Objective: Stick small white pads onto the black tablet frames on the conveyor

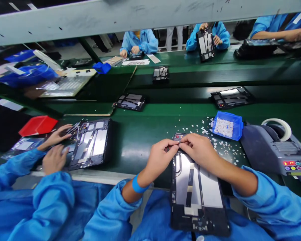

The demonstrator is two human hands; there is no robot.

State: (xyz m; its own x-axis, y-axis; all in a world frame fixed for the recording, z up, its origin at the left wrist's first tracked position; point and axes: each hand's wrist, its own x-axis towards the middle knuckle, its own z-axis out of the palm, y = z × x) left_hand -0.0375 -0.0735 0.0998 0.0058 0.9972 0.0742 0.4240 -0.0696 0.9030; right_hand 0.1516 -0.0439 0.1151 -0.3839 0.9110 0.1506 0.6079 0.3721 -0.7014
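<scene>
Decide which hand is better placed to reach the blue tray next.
Right, probably: the right hand is nearer the blue tray; the left hand is farther off. Both are at the device's far end.

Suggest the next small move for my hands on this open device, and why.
I'd probably ease the right hand back slightly while the left hand stays put: their fingertips meet at the far end of the open device and cover the spot between them, so it can't be checked.

The single view looks from the wearer's head, forward and steeply down, close above the two working hands [179, 155].
</scene>
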